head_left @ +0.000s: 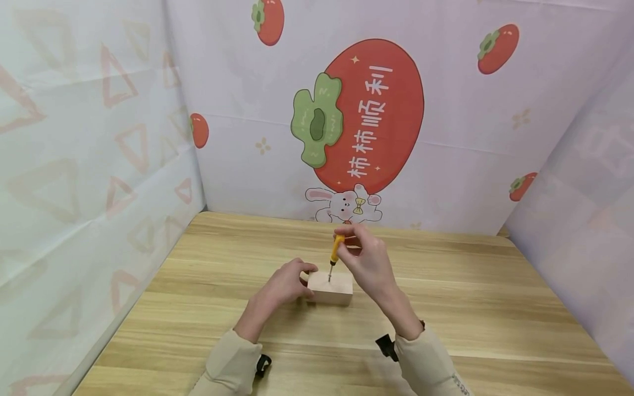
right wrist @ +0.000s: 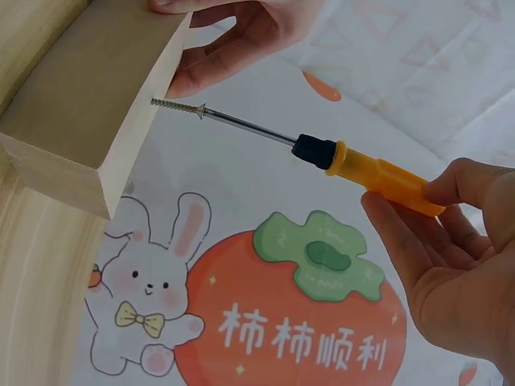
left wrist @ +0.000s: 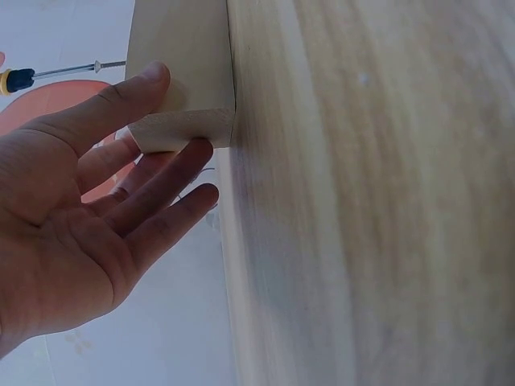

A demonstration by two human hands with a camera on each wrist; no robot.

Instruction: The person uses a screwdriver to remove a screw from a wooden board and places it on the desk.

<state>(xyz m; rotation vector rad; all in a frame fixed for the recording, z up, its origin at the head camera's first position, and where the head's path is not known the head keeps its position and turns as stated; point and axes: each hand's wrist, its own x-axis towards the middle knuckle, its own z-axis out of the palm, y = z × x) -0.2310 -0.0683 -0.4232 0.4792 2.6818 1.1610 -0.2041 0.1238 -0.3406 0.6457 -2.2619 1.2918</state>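
A pale wooden block (head_left: 330,297) lies on the table, gripped at its left end by my left hand (head_left: 286,283). In the left wrist view the thumb (left wrist: 145,92) presses the block's near side while fingers reach round its end. My right hand (head_left: 369,261) pinches the yellow handle of a screwdriver (head_left: 337,248) near its top. The right wrist view shows the screwdriver's metal shaft (right wrist: 249,127) meeting the head of a screw (right wrist: 179,106). That screw stands out of the block's upper face, its tip at the wood and most of its thread exposed.
The wood-grain table (head_left: 475,308) extends around the block on all sides. Behind it hangs a white cloth (head_left: 238,165) printed with persimmons and a rabbit. Another cloth wall (head_left: 99,220) borders the left. Black straps (head_left: 388,347) show at the cuffs.
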